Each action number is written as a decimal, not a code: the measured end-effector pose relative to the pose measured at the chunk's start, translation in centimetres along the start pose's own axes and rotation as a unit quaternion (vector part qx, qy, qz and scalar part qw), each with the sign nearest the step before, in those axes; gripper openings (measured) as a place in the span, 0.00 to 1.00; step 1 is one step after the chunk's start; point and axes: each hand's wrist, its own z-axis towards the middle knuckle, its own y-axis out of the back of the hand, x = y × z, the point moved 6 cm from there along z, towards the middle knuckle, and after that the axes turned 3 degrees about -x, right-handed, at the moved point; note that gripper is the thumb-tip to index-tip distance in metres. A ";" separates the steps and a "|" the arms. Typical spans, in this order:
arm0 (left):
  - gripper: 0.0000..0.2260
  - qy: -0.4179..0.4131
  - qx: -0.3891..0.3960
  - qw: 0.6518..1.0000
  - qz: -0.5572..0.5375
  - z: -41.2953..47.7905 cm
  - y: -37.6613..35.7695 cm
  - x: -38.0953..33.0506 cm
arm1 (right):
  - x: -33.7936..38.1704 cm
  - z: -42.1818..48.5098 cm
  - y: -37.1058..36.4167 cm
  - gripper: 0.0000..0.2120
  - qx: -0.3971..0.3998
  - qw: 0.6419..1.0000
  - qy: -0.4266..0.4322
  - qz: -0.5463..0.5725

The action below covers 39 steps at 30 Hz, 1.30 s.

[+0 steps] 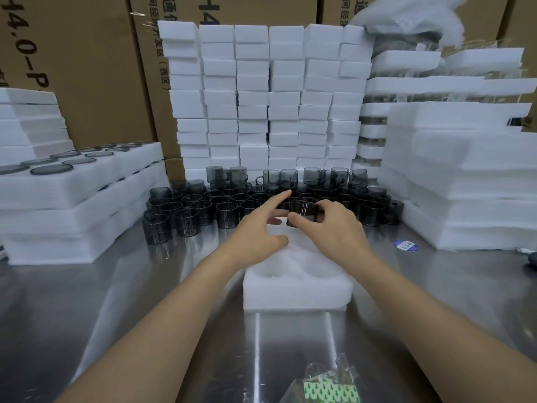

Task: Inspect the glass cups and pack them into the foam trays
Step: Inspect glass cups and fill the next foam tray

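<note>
**Cup held over the foam tray**

Holding a smoky glass cup [303, 212] above the far end of the foam tray [296, 289], the right hand [331, 228] has its grip closed round the cup's side, thumb in front. The left hand [258, 231] is relaxed and holds nothing, forefinger stretched toward the cup. The tray lies on the steel bench [145, 286] with its near pockets unfilled. Behind stand crowded dark cups [203, 205], then stacked foam blocks [261, 97]; filled trays [72, 181] sit left.

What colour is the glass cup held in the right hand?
Dark smoky grey, see-through; the glass cup in the right hand shows in the head view.
</note>
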 end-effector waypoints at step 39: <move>0.11 0.113 -0.010 0.936 -0.332 0.6 2.1 0.1 | 1.3 -0.1 1.2 0.20 0.040 0.978 0.045 0.198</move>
